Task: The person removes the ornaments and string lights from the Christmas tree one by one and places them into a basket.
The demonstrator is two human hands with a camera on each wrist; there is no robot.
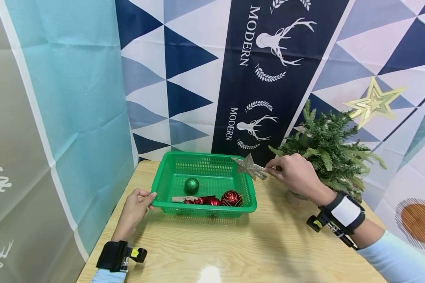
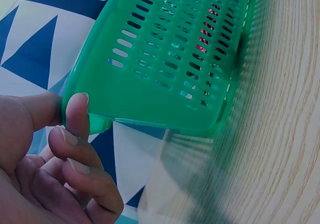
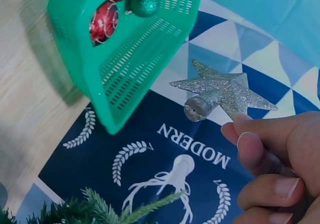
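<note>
My right hand [image 1: 297, 175] pinches one point of a silver glitter star tree topper [image 1: 249, 166] between thumb and forefinger. In the head view the star overlaps the right end of a green plastic basket [image 1: 205, 210]; its short socket shows in the right wrist view. My left hand [image 1: 136, 208] grips the basket's left front corner, thumb on the rim and fingertips underneath, as the left wrist view shows. Inside the basket lie a green glitter ball [image 1: 191, 185], a red ball with swirls [image 1: 231, 198] and some red ornaments [image 1: 207, 201] along the near side.
A small green Christmas tree [image 1: 329, 151] stands at the right on the wooden table [image 1: 212, 247], topped by a gold star [image 1: 374, 103]. Patterned cloth [image 1: 189, 67] hangs behind the table, and a turquoise and grey cloth [image 1: 88, 118] hangs along the left side.
</note>
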